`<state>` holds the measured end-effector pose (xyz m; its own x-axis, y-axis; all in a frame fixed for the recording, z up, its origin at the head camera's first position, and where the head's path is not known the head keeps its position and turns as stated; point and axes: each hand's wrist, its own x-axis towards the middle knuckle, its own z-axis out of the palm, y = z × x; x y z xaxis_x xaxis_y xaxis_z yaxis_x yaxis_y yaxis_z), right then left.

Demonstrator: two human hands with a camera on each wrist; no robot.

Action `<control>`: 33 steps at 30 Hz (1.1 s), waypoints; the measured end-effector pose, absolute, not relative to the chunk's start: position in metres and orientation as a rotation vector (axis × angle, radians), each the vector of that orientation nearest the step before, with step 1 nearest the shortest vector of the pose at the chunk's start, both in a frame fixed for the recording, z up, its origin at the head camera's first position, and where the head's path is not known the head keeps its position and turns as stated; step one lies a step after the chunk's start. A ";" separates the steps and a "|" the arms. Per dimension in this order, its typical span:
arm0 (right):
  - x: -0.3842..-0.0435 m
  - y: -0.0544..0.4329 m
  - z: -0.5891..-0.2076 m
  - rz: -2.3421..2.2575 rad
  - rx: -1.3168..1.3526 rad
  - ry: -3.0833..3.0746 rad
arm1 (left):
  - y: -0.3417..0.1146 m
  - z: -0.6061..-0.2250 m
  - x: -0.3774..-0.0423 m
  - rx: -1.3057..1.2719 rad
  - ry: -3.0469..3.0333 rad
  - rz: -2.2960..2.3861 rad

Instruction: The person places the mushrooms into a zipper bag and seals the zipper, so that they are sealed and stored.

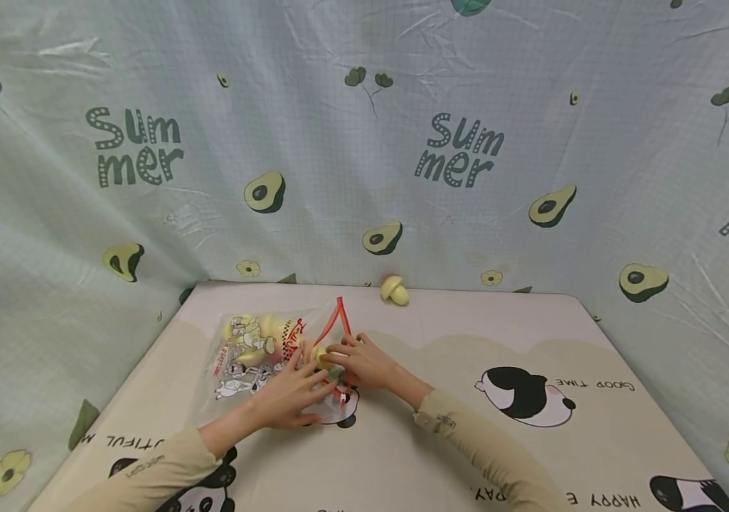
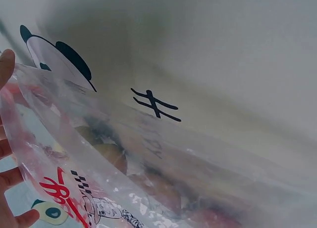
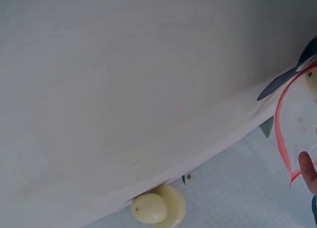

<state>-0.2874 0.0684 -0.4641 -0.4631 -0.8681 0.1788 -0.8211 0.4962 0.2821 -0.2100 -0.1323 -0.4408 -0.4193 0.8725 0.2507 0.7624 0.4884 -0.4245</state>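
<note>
A clear plastic zip bag (image 1: 236,370) with red strips along its mouth and printed cartoon figures lies on the table. Pale yellow pieces (image 1: 252,338) show through its plastic. My left hand (image 1: 294,393) holds the bag beside the mouth, fingers spread over the plastic; in the left wrist view its fingers (image 2: 12,178) stand along the rim. Reaching in from the right, my right hand (image 1: 364,364) grips a yellow mushroom-shaped piece (image 1: 322,357) at the mouth. The right wrist view catches only a fingertip (image 3: 308,171) and the red strip (image 3: 281,134).
Another yellow mushroom-shaped piece (image 1: 394,290) lies by the table's back edge, near the curtain (image 1: 313,128) printed with avocados. The table cover (image 1: 441,455) carries cartoon pandas and lettering. The curtain also runs along both sides.
</note>
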 end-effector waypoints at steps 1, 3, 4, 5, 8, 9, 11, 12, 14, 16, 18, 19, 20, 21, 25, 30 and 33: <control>-0.288 0.069 -0.464 -0.224 1.421 -2.450 | -0.132 -0.441 -0.210 -1.354 -2.302 0.343; -0.288 0.070 -0.465 -0.224 1.412 -2.469 | -0.132 -0.441 -0.211 -1.354 -2.306 0.345; -0.288 0.070 -0.465 -0.225 1.407 -2.481 | -0.132 -0.441 -0.211 -1.353 -2.310 0.344; -0.288 0.070 -0.466 -0.229 1.404 -2.490 | -0.132 -0.441 -0.210 -1.353 -2.313 0.343; -0.288 0.071 -0.466 -0.237 1.398 -2.501 | -0.133 -0.442 -0.210 -1.354 -2.316 0.339; -0.288 0.071 -0.466 -0.245 1.395 -2.498 | -0.133 -0.441 -0.211 -1.354 -2.314 0.341; -0.287 0.071 -0.466 -0.246 1.397 -2.489 | -0.133 -0.441 -0.211 -1.356 -2.306 0.339; -0.288 0.072 -0.466 -0.244 1.399 -2.487 | -0.133 -0.441 -0.211 -1.357 -2.302 0.339; -0.287 0.072 -0.466 -0.240 1.399 -2.482 | -0.132 -0.441 -0.211 -1.358 -2.298 0.335; -0.286 0.073 -0.465 -0.240 1.400 -2.481 | -0.133 -0.441 -0.211 -1.359 -2.301 0.329; -0.285 0.073 -0.464 -0.241 1.403 -2.479 | -0.133 -0.441 -0.211 -1.356 -2.310 0.330; -0.285 0.074 -0.464 -0.238 1.403 -2.481 | -0.133 -0.441 -0.210 -1.355 -2.317 0.329; -0.284 0.074 -0.463 -0.231 1.402 -2.486 | -0.133 -0.440 -0.210 -1.354 -2.322 0.329; -0.284 0.075 -0.463 -0.219 1.403 -2.494 | -0.133 -0.440 -0.210 -1.351 -2.325 0.330; -0.284 0.079 -0.462 -0.145 1.390 -2.524 | -0.133 -0.440 -0.210 -1.344 -2.328 0.327; -0.288 0.088 -0.464 -0.073 1.341 -2.533 | -0.133 -0.440 -0.210 -1.335 -2.320 0.338; -0.291 0.094 -0.466 -0.035 1.313 -2.533 | -0.133 -0.441 -0.211 -1.330 -2.309 0.353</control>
